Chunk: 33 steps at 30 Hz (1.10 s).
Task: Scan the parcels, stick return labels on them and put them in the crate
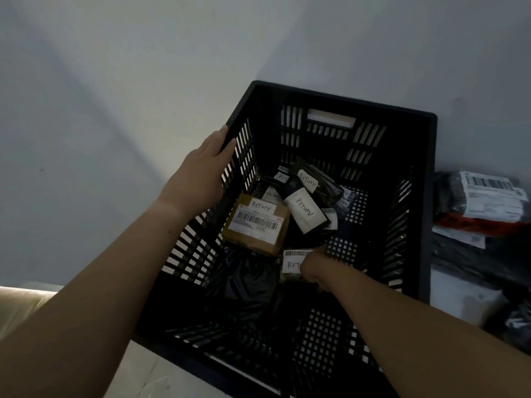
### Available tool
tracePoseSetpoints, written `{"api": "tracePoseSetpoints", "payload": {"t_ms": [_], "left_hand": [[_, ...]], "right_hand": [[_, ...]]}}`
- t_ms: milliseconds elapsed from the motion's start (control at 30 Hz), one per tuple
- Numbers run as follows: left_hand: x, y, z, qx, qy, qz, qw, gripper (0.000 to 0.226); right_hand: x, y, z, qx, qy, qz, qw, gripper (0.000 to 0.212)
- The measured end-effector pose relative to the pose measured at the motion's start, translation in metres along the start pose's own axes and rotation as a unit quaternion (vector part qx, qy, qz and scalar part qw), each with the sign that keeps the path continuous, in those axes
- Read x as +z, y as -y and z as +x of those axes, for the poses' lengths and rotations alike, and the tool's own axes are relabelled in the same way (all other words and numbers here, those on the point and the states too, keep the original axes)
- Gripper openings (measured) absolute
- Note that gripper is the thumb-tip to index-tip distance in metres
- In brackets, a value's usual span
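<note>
Grey wall [115, 81]; right grip [311, 270] holds parcel [290, 261] inside crate [344, 101]

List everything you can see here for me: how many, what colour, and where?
crate: one, black, slatted, against the wall.
cardboard box: one, brown with a white RETURN label, inside the crate, left side.
bagged parcels: at least three, black with white RETURN labels, inside the crate behind the box.
held parcel: one, dark with a white label, inside the crate near the middle.
loose parcels: several, black and red with white labels, piled outside the crate on the right.
wall: one, pale grey, behind everything.
left hand: one, grips the crate's left rim.
right hand: one, down inside the crate, holds the held parcel.
</note>
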State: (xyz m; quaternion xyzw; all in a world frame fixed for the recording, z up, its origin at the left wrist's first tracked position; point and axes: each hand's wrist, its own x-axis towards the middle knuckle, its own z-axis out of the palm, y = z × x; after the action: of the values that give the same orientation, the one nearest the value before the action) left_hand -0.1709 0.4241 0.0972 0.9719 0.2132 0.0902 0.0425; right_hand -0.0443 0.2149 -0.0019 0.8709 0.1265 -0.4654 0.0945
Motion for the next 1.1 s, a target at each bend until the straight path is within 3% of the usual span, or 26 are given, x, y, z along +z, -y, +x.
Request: {"api": "tracePoseSetpoints", "payload": {"t_ms": [33,133,200,233,300,367,433,533,667,767,933,1000,1100], "left_hand": [[0.0,0.0,0.0,0.0,0.002,0.003,1.0,0.087],[0.001,0.0,-0.001,-0.006,0.007,0.013,1.0,0.088],[0.0,0.001,-0.001,-0.004,0.007,0.014,1.0,0.085],[0.001,0.002,0.0,-0.001,0.007,0.013,1.0,0.083],[0.0,0.004,0.0,-0.002,0.008,0.007,1.0,0.08],[-0.001,0.004,-0.001,-0.002,0.002,0.005,1.0,0.076],[-0.004,-0.005,-0.001,-0.004,-0.02,-0.016,1.0,0.066],[-0.008,-0.05,0.004,-0.032,-0.064,-0.089,0.993,0.049],[-0.013,-0.16,0.009,-0.046,-0.064,-0.269,0.96,0.037],[-0.012,-0.239,0.005,-0.015,-0.075,-0.356,0.931,0.033],[-0.003,-0.345,0.014,0.052,-0.005,-0.422,0.905,0.033],[0.005,-0.375,0.032,0.02,0.057,-0.455,0.889,0.039],[0.021,-0.401,0.066,-0.117,0.129,-0.517,0.838,0.046]], "right_hand": [[0.003,0.001,0.004,-0.041,-0.039,-0.084,0.995,0.052],[-0.007,0.009,-0.001,-0.082,-0.009,-0.243,0.966,0.053],[-0.008,0.01,-0.001,-0.128,0.007,-0.29,0.948,0.056],[-0.01,0.011,0.0,-0.114,-0.01,-0.247,0.962,0.057],[-0.02,0.008,-0.017,-0.142,-0.005,0.003,0.99,0.06],[-0.033,-0.003,-0.039,-0.198,0.01,0.169,0.965,0.071],[-0.051,-0.021,-0.069,-0.29,-0.004,0.167,0.942,0.075],[-0.07,-0.059,-0.108,-0.419,0.001,0.185,0.889,0.065],[-0.079,-0.139,-0.128,-0.524,-0.11,0.252,0.806,0.066],[-0.082,-0.207,-0.123,-0.511,-0.193,0.292,0.785,0.063],[-0.088,-0.294,-0.072,-0.403,-0.248,0.403,0.783,0.06],[-0.101,-0.311,-0.048,-0.362,-0.264,0.443,0.776,0.06],[-0.122,-0.316,-0.017,-0.303,-0.268,0.506,0.762,0.059]]}}
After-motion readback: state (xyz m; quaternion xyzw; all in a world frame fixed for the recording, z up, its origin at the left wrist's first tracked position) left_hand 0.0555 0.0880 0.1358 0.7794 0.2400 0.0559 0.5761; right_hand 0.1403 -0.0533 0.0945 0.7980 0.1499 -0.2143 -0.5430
